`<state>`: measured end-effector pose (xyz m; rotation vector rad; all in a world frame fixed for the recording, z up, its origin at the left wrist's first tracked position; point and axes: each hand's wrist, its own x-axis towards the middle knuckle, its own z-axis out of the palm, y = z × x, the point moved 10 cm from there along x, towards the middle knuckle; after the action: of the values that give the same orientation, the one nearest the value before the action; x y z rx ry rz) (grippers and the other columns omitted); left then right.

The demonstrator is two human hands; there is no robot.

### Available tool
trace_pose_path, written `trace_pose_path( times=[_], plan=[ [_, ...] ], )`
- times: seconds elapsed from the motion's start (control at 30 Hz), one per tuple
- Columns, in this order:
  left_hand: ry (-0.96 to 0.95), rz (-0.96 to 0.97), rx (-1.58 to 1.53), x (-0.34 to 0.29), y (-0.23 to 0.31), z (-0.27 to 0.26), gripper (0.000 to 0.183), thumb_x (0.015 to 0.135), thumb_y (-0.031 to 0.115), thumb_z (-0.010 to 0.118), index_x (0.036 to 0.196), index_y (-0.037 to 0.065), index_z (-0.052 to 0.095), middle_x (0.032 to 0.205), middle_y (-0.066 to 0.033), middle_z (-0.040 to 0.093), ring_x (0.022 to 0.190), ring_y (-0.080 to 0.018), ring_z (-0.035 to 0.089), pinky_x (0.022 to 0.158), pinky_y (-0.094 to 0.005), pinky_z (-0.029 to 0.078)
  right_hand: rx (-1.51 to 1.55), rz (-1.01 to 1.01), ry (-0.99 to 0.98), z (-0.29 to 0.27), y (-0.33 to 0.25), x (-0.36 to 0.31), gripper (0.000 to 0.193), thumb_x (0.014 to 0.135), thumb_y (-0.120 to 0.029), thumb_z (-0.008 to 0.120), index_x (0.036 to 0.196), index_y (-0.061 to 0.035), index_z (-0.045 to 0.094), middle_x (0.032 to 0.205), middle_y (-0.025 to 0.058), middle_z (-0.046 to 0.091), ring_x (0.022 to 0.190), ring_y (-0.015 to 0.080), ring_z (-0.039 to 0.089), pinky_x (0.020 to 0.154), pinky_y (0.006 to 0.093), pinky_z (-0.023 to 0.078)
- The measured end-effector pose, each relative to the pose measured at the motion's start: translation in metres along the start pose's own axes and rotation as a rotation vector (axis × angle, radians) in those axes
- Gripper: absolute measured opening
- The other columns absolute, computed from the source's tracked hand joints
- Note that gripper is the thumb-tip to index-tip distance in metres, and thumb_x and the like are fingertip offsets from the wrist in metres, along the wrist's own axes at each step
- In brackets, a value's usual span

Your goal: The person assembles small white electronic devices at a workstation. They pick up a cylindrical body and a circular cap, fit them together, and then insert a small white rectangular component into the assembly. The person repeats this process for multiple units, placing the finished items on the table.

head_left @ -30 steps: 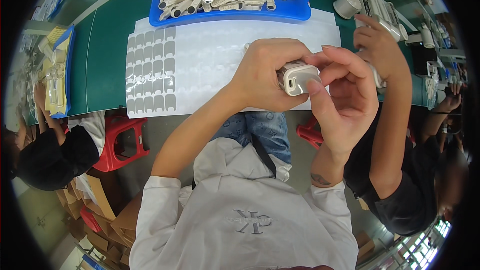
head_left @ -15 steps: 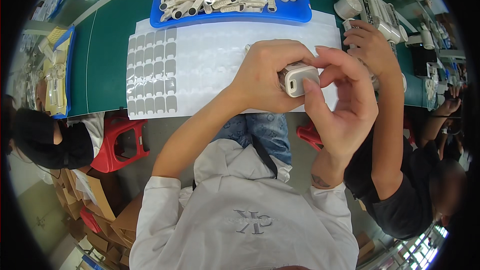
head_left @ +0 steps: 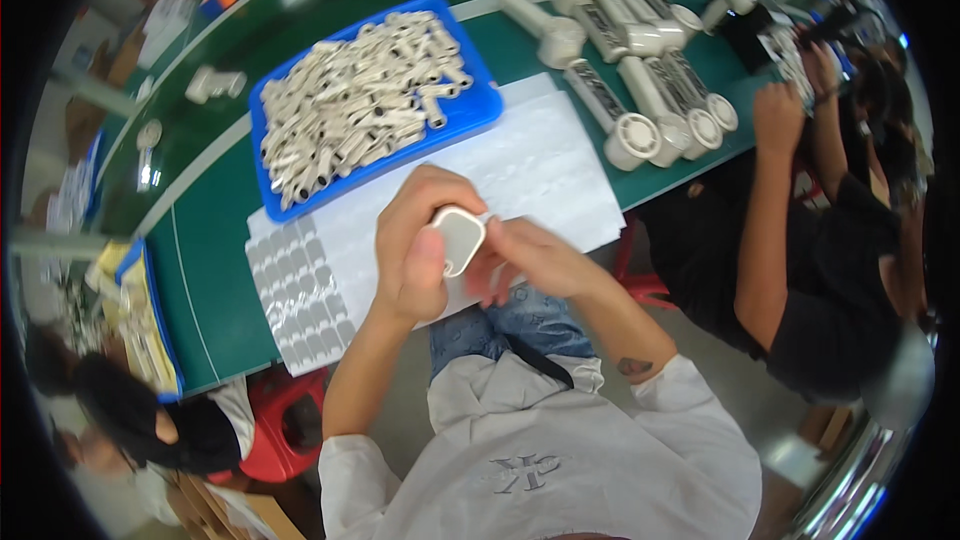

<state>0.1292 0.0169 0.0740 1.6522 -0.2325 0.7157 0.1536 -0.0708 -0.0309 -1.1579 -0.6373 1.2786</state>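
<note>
My left hand [head_left: 405,250] is wrapped round a white device with a flat grey, rounded end face [head_left: 462,242] turned upward; the rest of its body is hidden in the hand. My right hand [head_left: 545,258] is at the device's right side, a fingertip at its edge. Its lower fingers are blurred, so their grip is unclear. Beneath both hands lies a white sheet [head_left: 560,155]. Rows of grey rounded stickers [head_left: 300,285] cover the sheet's left part.
Beyond the sheet, a blue tray [head_left: 482,106] holds many small white parts [head_left: 350,100]. White handheld devices with round grilles [head_left: 632,140] stand at the right on the green table [head_left: 205,270]. Co-workers sit at both sides; a red stool [head_left: 285,430] is at left.
My view has turned and shifted, bringing more of the table into sight. My right thumb has come off the grey face, and the right hand is now beside the device.
</note>
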Motion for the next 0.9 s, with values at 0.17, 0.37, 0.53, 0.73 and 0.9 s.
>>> trace_pose_path(
  times=[0.17,0.37,0.53,0.73,0.9],
  plan=[
    [-0.318,0.085,0.306,0.015,0.039,0.015,0.034,0.083,0.031,0.062,0.104,0.004,0.062,0.115,-0.0182,0.057,0.103,-0.0303,0.056,0.099,-0.0457,0.040,0.428,-0.170,-0.059,0.018,-0.019,0.019,0.063,0.101,-0.059,0.035,0.124,-0.0040,0.055,0.096,0.0074,0.064,0.076,0.0126,0.064,0.061,0.0266,0.051],
    [-0.347,0.172,0.310,0.009,0.050,-0.005,0.062,0.065,0.021,0.085,0.119,0.012,0.058,0.151,-0.0249,0.027,0.141,-0.0427,0.032,0.113,-0.0555,0.027,0.233,-0.226,-0.034,0.014,-0.065,0.042,0.057,0.100,-0.053,0.046,0.131,-0.0049,0.048,0.102,0.0057,0.061,0.082,0.0123,0.064,0.062,0.0276,0.053],
    [-0.041,0.071,0.515,0.008,0.043,-0.104,0.055,0.065,0.019,0.083,0.113,0.007,0.060,0.143,-0.0233,0.041,0.134,-0.0387,0.041,0.110,-0.0487,0.034,-0.334,-0.347,0.199,-0.032,-0.118,0.081,0.053,0.092,-0.046,0.065,0.118,-0.0007,0.058,0.090,0.0059,0.066,0.073,0.0102,0.063,0.057,0.0258,0.050],
    [0.364,-0.163,0.818,-0.084,-0.030,-0.294,0.027,0.077,0.004,0.069,0.103,0.002,0.060,0.118,-0.0157,0.060,0.114,-0.0289,0.055,0.100,-0.0397,0.041,-1.175,-0.179,0.657,-0.146,-0.196,0.183,0.071,0.075,-0.065,0.067,0.095,0.0025,0.069,0.091,0.0199,0.071,0.085,0.0307,0.070,0.077,0.0400,0.054],
    [0.600,-0.314,0.863,-0.111,-0.068,-0.343,0.023,0.084,0.008,0.069,0.105,0.004,0.059,0.107,-0.0090,0.061,0.101,-0.0224,0.058,0.086,-0.0347,0.044,-1.331,0.006,0.952,-0.246,-0.208,0.236,0.066,0.077,-0.063,0.069,0.102,-0.0017,0.069,0.096,0.0182,0.072,0.091,0.0321,0.070,0.078,0.0435,0.056]
  ],
)
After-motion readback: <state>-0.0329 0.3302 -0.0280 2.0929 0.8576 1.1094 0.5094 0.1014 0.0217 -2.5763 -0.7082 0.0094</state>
